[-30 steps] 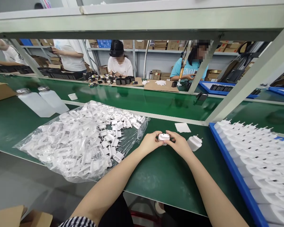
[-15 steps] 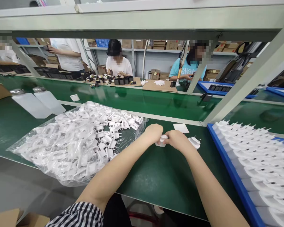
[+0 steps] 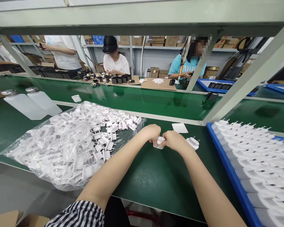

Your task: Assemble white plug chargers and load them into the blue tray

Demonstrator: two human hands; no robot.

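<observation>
Both hands meet over the green bench, closed around a white plug adapter (image 3: pixel 159 145). My left hand (image 3: pixel 152 131) grips its left side, and my right hand (image 3: pixel 172 138) pinches it from the right. Fingers partly cover the adapter, and its pins are hard to make out. Just right of my right hand lies another white plug adapter (image 3: pixel 192 143) with its pins sticking up. Behind the hands is a flat white square (image 3: pixel 180 128). To the left, a clear plastic bag (image 3: pixel 125 138) spreads out under a heap of white plug parts (image 3: pixel 78 142).
A blue tray (image 3: pixel 223 160) on the right holds rows of white plug adapters (image 3: pixel 257 164). Two white bottles (image 3: pixel 26 105) with metal caps stand at the left. A slanted frame post (image 3: pixel 246 72) rises at the right. Across the green belt (image 3: pixel 142 102), several people work.
The view has shifted slightly. Both hands stay closed on the adapter, which is now turned a little, showing more of its white top between the fingers.
</observation>
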